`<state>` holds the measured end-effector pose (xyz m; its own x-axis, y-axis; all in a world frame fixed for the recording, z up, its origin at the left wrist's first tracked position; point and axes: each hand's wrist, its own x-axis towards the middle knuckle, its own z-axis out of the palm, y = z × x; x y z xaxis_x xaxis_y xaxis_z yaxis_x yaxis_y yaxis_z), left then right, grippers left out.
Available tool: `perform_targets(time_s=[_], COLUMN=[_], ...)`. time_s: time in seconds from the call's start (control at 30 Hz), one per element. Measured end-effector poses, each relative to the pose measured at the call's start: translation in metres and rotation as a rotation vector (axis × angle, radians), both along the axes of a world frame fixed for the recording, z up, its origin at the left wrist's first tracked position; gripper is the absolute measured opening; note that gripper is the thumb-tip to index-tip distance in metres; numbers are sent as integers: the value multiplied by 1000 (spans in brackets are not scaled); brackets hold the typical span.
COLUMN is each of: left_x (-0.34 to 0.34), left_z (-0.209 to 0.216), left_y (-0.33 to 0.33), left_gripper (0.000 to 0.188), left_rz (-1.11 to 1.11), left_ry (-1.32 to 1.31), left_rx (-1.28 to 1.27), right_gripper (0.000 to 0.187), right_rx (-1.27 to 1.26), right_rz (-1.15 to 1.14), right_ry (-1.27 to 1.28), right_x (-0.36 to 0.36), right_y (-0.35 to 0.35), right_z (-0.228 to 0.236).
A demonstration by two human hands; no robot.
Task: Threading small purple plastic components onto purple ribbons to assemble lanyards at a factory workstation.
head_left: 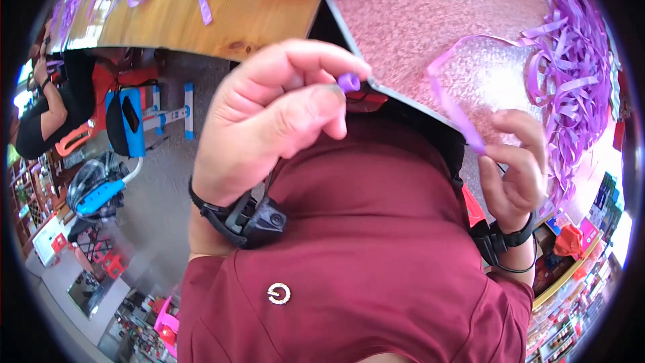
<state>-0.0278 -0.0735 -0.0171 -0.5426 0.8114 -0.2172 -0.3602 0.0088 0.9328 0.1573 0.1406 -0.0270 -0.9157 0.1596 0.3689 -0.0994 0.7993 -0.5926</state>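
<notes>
Pink bench point(396, 13) ahead: I log one small purple roll point(349, 83) pinched in left fingers point(336, 60), nearly closed; one purple strip point(449, 104), rightward, pinched by nearer right fingers point(509, 155), long axis rising leftward from them.

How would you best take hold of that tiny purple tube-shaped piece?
I'd pinch the purple piece lightly by its rounded outer sides, coming from the picture's left, as the left hand does. It's small and short, and its open end faces roughly right, so a fingertip pinch from the left should leave that end uncovered.
</notes>
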Motion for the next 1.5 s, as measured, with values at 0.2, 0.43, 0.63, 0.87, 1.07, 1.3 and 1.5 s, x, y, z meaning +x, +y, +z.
perform_targets(time_s=[0.2,0.43,0.63,0.87,1.07,1.3,1.5], left_x=[-14,-2,-1,1,-2,1,2], left_z=[-10,-17,-10,-7,-4,-2,-4], left_y=[-30,-43,-44,-32,-23,-14,-8], left_gripper=[27,26,26,25,23,21,22], left_rz=[134,170,162,70,1,-35,-48], left_ry=[-3,-29,-63,-62,-6,147,121], left_rx=[50,73,66,85,118,201,140], right_gripper=[18,17,33,20,23,21,19], right_rx=[-308,-834,-951,-1104,-1047,-995,-1011], right_rz=[165,670,229,9,-62,41,38], right_ry=[258,140,-131,-190,-191,-157,-163], right_x=[-23,-64,-73,-67,-63,-61,-60], right_y=[-8,-30,-43,-47,-42,-35,-38], right_z=[12,24,24,27,31,25,25])
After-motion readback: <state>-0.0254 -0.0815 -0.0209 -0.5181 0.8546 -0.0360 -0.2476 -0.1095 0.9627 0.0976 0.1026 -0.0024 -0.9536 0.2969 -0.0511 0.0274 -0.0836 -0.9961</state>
